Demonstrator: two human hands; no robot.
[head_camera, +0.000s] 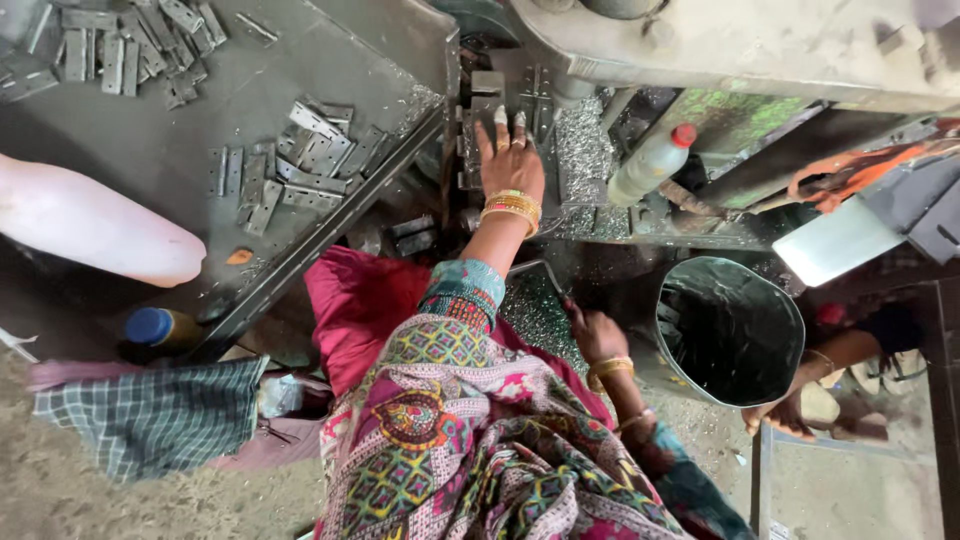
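Note:
My left hand, with bangles on the wrist, reaches forward to the machine. Its fingertips press flat on a small metal hinge plate in the machine's fixture. My right hand is lower, near my lap, with fingers curled at the edge of a tray of metal shavings. What it holds is hidden. A loose pile of grey hinge plates lies on the dark metal table left of my left hand.
More hinges lie at the table's far left. A red-capped plastic bottle leans by the machine, beside a shiny metal bucket. Another person's hand is at the lower right. A blue-capped bottle and a checked cloth are on the left.

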